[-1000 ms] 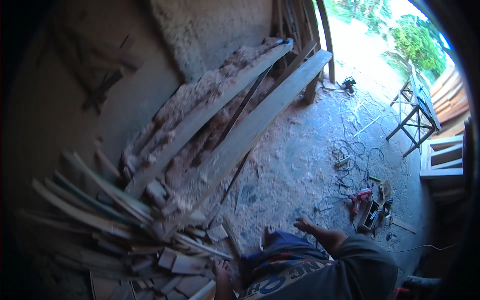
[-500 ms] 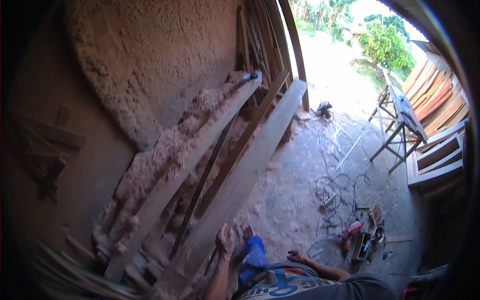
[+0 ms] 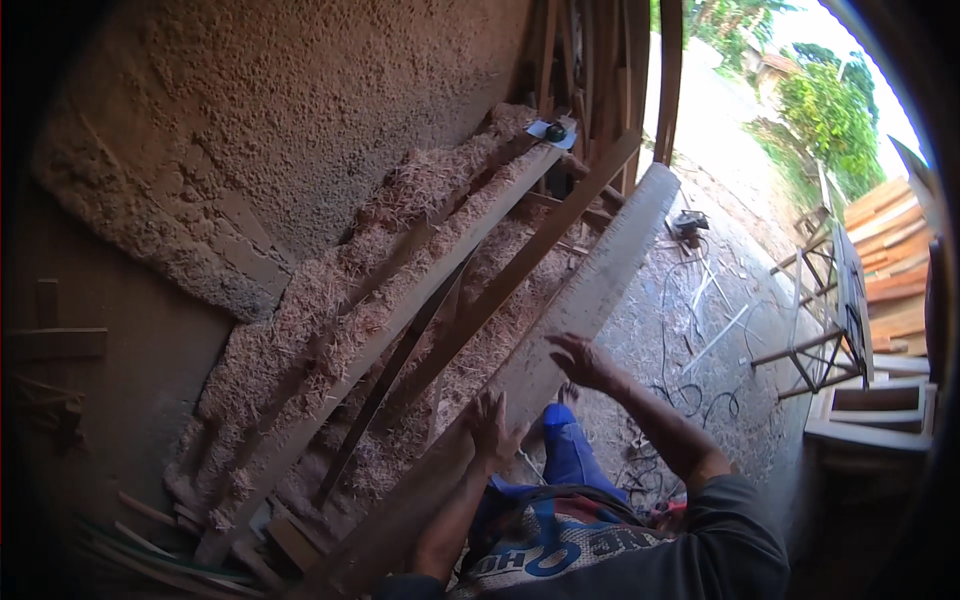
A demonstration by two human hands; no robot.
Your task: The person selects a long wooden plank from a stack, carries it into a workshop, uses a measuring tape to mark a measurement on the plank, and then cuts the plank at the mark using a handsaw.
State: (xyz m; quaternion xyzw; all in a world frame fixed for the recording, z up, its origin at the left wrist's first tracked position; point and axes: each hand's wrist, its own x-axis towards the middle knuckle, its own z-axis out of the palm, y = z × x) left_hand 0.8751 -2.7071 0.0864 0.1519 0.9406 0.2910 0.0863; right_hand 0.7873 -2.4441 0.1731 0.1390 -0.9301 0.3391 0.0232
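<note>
A long, wide wooden plank [image 3: 620,258] runs diagonally away from my body. My left hand [image 3: 490,430] is at its near part, fingers spread and seemingly laid against the board. Farther along, my right hand [image 3: 585,362] reaches over the same plank with the fingers stretched out; whether it touches the wood I cannot tell. Neither hand holds anything. Beyond the plank, to its left, lies a narrower brown board [image 3: 522,268], and past that a long pale beam [image 3: 395,325] strewn with shavings.
Heaps of wood shavings [image 3: 275,365] fill the space by the rough wall [image 3: 330,110]. A small dark object [image 3: 555,131] sits at the beam's far end. On the right stand a trestle table [image 3: 850,300] and wooden frames [image 3: 870,425]. A power tool [image 3: 688,226] and cables [image 3: 690,400] lie on the floor.
My right hand has come up from beside my body to over the plank. My left hand, closed before, now has its fingers spread on the plank. The view has turned left.
</note>
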